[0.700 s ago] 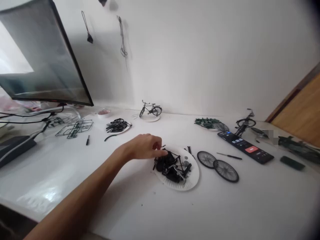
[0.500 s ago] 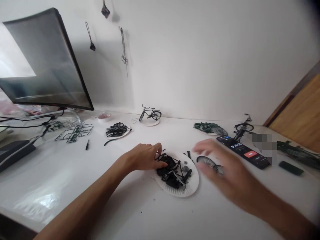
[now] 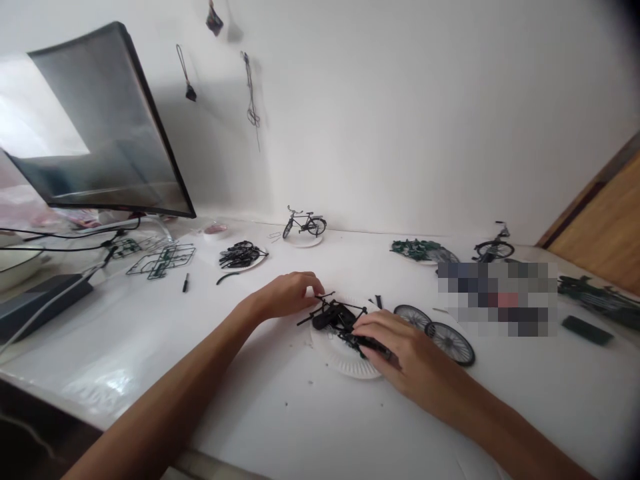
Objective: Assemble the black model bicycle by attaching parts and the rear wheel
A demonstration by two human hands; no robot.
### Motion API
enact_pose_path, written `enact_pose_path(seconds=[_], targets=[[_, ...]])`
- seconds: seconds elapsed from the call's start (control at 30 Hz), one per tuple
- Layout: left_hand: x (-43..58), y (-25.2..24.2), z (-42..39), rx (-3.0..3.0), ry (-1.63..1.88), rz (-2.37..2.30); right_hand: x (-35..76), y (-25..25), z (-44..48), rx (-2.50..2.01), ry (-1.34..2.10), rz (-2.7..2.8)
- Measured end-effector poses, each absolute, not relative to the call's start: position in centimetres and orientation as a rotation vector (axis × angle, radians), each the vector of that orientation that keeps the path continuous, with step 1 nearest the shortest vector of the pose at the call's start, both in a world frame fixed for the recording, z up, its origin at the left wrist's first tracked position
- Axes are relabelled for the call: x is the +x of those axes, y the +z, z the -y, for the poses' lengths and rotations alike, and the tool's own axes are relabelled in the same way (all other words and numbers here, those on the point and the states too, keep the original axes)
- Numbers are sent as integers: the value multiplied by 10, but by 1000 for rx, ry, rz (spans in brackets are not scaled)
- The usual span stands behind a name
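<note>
Left hand [image 3: 287, 297] sits at the near-left end of the black model bicycle frame [image 3: 336, 320], fingers curled together, tips at or just by the frame's front tubes; can't tell if that grip is actually clamped. Right hand [image 3: 395, 347] is laid over the frame's right side, grip closed on it, fingers covering part of the tubing.

Frame is on a white paper plate [image 3: 340, 357], partly raised, wheels off. Two spoked wheels [image 3: 434, 333] lie on the counter [image 3: 280, 407] just right of the plate, overlapping each other.

Further back: finished model bicycle [image 3: 305, 223] on a small plate, a plate of black parts [image 3: 240, 255], green sprue frames [image 3: 163, 260], second model bicycle [image 3: 494, 251]. Pixelated patch [image 3: 497, 298] hides whatever lies right of the wheels. Monitor [image 3: 110, 120] at far left.
</note>
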State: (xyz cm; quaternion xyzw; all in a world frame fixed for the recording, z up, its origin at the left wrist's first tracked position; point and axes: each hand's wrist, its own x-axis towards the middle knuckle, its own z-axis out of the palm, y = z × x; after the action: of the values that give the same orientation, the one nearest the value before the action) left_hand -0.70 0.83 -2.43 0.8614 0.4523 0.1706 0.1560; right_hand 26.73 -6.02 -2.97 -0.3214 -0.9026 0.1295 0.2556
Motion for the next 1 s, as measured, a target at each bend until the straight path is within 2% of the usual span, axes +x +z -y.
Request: enact_pose_path(seconds=[0.37, 0.67, 0.87, 1.0], targets=[[-21, -19, -17, 2439, 913, -1571, 269, -35, 58, -971, 285, 2338], [-1, -15, 1, 2614, 699, -1458, 272, -32, 49, -868, 295, 2245], [29, -5, 19, 2810, 603, -1154, 274, -23, 51, -1061, 296, 2021], [37, -14, 20, 2848, 488, -1209, 278, -28, 46, -1168, 353, 1866]])
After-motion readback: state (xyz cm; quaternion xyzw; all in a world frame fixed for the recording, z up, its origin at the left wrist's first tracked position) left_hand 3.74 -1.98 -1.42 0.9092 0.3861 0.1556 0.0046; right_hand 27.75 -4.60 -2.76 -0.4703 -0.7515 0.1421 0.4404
